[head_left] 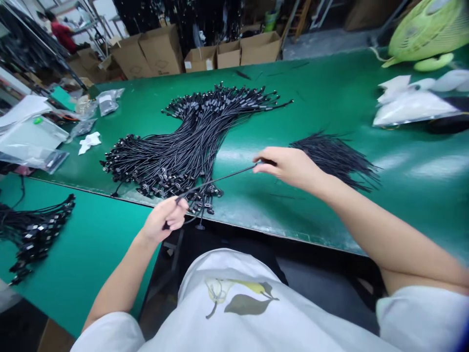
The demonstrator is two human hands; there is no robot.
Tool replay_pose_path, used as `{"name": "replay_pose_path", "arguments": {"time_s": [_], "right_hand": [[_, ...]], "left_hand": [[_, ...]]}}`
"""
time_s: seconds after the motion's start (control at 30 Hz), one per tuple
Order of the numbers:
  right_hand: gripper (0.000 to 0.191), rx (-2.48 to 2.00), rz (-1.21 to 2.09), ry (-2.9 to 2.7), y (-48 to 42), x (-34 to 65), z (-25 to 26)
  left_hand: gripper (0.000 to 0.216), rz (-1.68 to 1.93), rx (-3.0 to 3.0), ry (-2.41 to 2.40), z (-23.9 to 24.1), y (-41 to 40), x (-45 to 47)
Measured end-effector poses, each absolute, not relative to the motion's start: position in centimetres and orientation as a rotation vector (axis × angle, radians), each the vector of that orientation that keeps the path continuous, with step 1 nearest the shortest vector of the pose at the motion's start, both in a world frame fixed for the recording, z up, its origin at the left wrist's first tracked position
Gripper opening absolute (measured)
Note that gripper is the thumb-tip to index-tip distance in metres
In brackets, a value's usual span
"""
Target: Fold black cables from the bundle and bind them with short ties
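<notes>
My left hand (166, 219) is closed around a thin black cable (223, 177) at the table's front edge. The cable runs taut, slanting up to my right hand (289, 167), where thumb and fingers pinch its other end. Part of it hangs in a loop below my left hand, with a small connector at the edge. Just behind my left hand lies a large heap of black cables (190, 142), their plugs spread at both ends. A bundle of short, thin black strands (337, 159) rests beside my right hand; their exact kind cannot be made out.
A lower green surface at left carries more black cables (40, 234). Plastic bags (109, 101) and a white box (32, 137) sit at the back left. White bags (410, 105) and a green fan (430, 29) stand at right. Cardboard boxes (161, 51) line the far side; a person in red (62, 34) is beyond.
</notes>
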State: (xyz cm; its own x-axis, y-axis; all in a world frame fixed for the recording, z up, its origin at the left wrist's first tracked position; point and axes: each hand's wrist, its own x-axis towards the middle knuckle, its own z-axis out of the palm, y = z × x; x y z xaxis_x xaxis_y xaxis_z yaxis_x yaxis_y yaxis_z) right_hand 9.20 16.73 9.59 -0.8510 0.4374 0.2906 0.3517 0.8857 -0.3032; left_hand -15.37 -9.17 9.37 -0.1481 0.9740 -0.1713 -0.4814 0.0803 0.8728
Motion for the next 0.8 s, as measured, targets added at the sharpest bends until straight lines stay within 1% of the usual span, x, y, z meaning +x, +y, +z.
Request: {"name": "replay_pose_path", "arguments": {"time_s": [0.07, 0.13, 0.27, 0.33, 0.47, 0.57, 0.7, 0.8], "right_hand": [[0.034, -0.491, 0.412, -2.666, 17.3, 10.1, 8.2], [0.035, -0.403, 0.356, -2.655, 16.3, 10.5, 7.5], [0.032, -0.249, 0.096, -2.688, 12.9, 10.4, 8.3], [0.032, -0.227, 0.06, -2.684, 12.1, 10.4, 9.1], [0.033, -0.337, 0.096, -2.671, 12.9, 10.6, 9.2], [0.034, -0.418, 0.122, -2.672, 14.1, 10.6, 8.1], [0.032, -0.461, 0.238, -2.589, 15.1, 10.2, 7.1], [0.031, -0.436, 0.316, -2.555, 15.2, 10.1, 7.1]], "left_hand": [[0.025, 1.689, 0.492, 0.948, 10.5, -9.7, -16.5], [0.028, 1.827, 0.404, 0.92, 11.1, -9.7, -17.0], [0.032, 1.702, 0.417, 0.943, 10.5, -8.4, -16.9], [0.032, 1.702, 0.415, 0.915, 10.0, -7.8, -16.8], [0.02, 1.775, 0.331, 0.891, 9.9, -8.0, -17.1], [0.019, 1.769, 0.282, 0.883, 10.3, -8.8, -17.3], [0.025, 1.846, 0.361, 0.893, 10.9, -9.8, -17.3], [0.02, 1.949, 0.439, 0.92, 11.4, -10.2, -17.5]]}}
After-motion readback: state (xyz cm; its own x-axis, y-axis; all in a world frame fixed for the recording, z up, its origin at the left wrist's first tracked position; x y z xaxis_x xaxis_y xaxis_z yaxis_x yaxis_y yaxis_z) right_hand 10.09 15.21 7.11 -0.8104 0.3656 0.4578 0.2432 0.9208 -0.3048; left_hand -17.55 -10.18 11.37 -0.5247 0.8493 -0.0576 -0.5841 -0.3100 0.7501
